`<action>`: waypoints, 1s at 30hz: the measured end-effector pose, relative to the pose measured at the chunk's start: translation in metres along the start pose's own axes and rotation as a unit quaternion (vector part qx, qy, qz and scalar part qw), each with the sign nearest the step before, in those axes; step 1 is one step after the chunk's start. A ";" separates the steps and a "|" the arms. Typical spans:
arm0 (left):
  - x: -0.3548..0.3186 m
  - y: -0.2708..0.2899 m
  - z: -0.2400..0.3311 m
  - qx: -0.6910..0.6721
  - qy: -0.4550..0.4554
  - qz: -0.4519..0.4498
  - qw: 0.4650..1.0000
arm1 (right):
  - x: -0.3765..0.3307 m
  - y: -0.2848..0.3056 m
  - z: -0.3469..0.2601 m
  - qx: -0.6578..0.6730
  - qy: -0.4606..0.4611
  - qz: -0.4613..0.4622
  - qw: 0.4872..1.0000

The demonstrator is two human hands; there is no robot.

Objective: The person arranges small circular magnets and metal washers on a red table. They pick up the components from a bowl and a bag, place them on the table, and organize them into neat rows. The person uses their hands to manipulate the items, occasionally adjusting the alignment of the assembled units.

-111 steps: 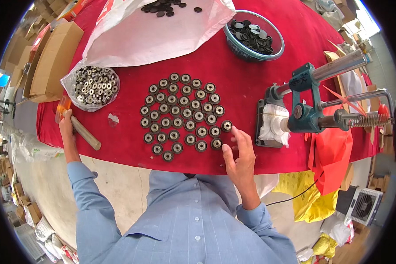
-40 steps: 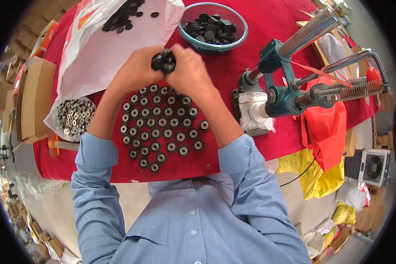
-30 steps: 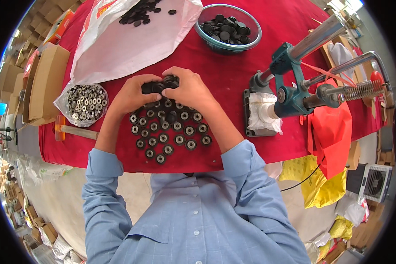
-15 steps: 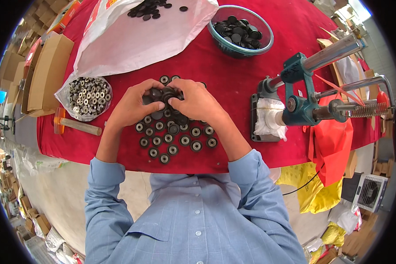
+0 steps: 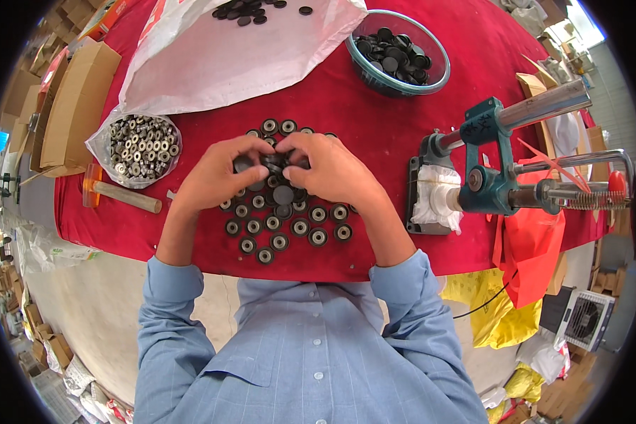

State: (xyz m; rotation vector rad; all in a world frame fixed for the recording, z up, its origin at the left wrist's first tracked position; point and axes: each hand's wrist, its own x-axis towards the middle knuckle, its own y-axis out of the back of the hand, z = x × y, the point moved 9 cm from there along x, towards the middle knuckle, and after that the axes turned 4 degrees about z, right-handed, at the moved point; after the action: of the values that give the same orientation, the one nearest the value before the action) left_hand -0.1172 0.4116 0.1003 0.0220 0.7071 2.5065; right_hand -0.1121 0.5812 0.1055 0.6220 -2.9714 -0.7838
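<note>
1. Discs (image 5: 283, 173), black and round, sat bunched between both sets of fingertips, above the grid of rings (image 5: 290, 226) on the red cloth (image 5: 374, 127).
2. Left hand (image 5: 215, 177) curled shut around the discs; right hand (image 5: 328, 169) pinched them too, thumbs nearly touching.
3. Rings lay in rows beneath and below both hands.
4. Left sat a bag of metal rings (image 5: 140, 147) and a mallet (image 5: 120, 194).
5. Right stood the teal press (image 5: 487, 169); behind, a bowl (image 5: 431, 74) of black discs.
</note>
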 end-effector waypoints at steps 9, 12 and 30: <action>0.004 0.009 -0.004 -0.170 -0.019 0.071 0.983 | 0.016 0.018 -0.008 0.007 0.058 0.144 0.988; -0.008 0.028 0.007 -0.111 -0.081 0.143 0.980 | 0.007 0.030 0.002 0.033 0.055 0.180 0.982; -0.081 0.023 -0.017 0.219 -0.027 0.302 0.928 | 0.059 0.204 0.043 -0.326 -0.099 0.328 0.881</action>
State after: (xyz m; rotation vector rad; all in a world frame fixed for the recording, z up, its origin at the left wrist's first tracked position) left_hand -0.0610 0.3464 0.1067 0.5416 1.3953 2.8268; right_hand -0.2470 0.7420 0.1590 -0.4912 -2.4855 -1.6629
